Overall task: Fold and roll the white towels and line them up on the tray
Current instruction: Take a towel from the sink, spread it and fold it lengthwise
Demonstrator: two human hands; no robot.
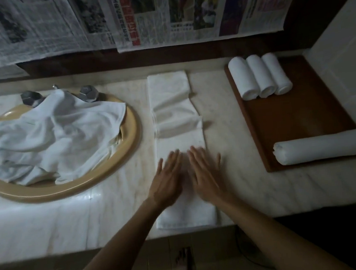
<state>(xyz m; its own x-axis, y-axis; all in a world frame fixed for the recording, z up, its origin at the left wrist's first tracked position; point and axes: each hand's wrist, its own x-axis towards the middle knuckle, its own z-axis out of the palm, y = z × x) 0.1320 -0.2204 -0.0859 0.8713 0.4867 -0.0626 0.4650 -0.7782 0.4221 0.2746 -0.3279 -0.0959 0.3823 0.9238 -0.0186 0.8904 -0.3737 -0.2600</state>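
On folded towel (pixel 178 134), seemingly flat hands (pixel 166 179)

The single head-worn camera looks forward and steeply down from above the near edge of a pale marble counter (pixel 50 210), close enough that both forearms reach up into the picture from the bottom edge and a bare foot (pixel 183 263) shows on the floor directly below. It faces the wall behind the counter, where newspaper sheets (pixel 162 13) fill the top of the wide-angle view, with a tan sink (pixel 128 143) at the left side and a brown tray (pixel 295 113) at the right. The edges of the view bend outward, so the counter's straight lines tilt toward the corners.
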